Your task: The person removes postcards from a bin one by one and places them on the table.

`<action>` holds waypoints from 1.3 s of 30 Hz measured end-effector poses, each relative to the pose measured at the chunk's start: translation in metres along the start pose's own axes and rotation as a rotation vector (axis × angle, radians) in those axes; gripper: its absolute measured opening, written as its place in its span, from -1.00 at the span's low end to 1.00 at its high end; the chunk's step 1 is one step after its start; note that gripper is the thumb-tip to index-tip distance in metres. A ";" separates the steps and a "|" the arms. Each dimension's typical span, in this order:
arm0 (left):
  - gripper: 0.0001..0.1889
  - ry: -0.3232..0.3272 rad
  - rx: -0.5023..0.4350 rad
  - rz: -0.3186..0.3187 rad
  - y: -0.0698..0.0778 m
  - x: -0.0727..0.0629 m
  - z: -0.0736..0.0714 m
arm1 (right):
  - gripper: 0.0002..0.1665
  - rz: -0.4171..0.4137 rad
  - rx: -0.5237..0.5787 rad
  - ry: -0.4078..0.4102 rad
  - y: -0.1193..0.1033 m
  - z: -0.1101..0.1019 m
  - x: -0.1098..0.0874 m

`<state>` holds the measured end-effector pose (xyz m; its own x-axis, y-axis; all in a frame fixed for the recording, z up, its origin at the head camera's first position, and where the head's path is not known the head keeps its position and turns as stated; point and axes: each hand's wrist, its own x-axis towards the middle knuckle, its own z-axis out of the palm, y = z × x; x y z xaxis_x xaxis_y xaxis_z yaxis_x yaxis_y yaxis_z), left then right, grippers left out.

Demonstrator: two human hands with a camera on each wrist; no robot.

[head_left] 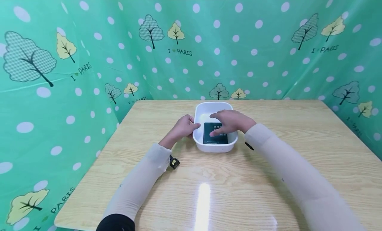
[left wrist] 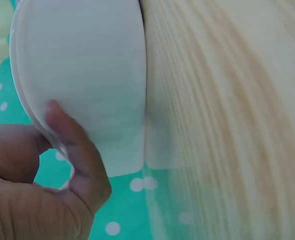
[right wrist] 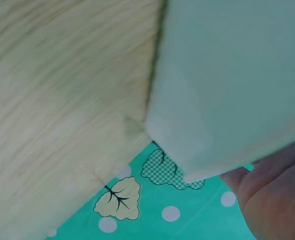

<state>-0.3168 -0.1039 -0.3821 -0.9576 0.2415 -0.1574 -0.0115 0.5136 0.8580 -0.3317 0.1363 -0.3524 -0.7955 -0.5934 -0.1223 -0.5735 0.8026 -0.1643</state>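
A white plastic basin (head_left: 215,148) with rounded corners stands upright on the table. Inside it, toward the near end, lies a dark green rectangular thing (head_left: 208,135) with pale printed characters; a book or a flat box, I cannot tell which. At the basin's left side, my left hand (head_left: 182,127) pinches the rim between thumb and fingers, also seen in the left wrist view with the basin's wall (left wrist: 87,60). My right hand (head_left: 231,121) reaches over the right rim, fingers and thumb spread above the dark green thing and partly covering it. Whether they touch it is unclear.
The wood-grain table (head_left: 155,125) extends around the basin on all sides. Behind it and on both sides hangs a green dotted curtain (head_left: 179,78) with printed trees. Dark straps show at both wrists, a black one (head_left: 174,162) at the left.
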 end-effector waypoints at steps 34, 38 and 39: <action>-0.71 -0.004 -0.034 0.010 -0.001 0.004 0.000 | 0.39 -0.010 -0.145 -0.017 -0.011 0.007 0.012; -0.71 -0.009 -0.044 0.014 -0.002 0.004 0.000 | 0.30 -0.027 -0.160 0.033 -0.012 0.002 0.011; -0.70 -0.010 -0.045 0.015 -0.002 0.004 0.000 | 0.25 -0.033 -0.142 0.044 -0.012 0.001 0.010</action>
<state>-0.3208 -0.1040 -0.3843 -0.9549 0.2567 -0.1493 -0.0107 0.4727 0.8811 -0.3328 0.1203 -0.3522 -0.7820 -0.6187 -0.0759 -0.6187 0.7852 -0.0267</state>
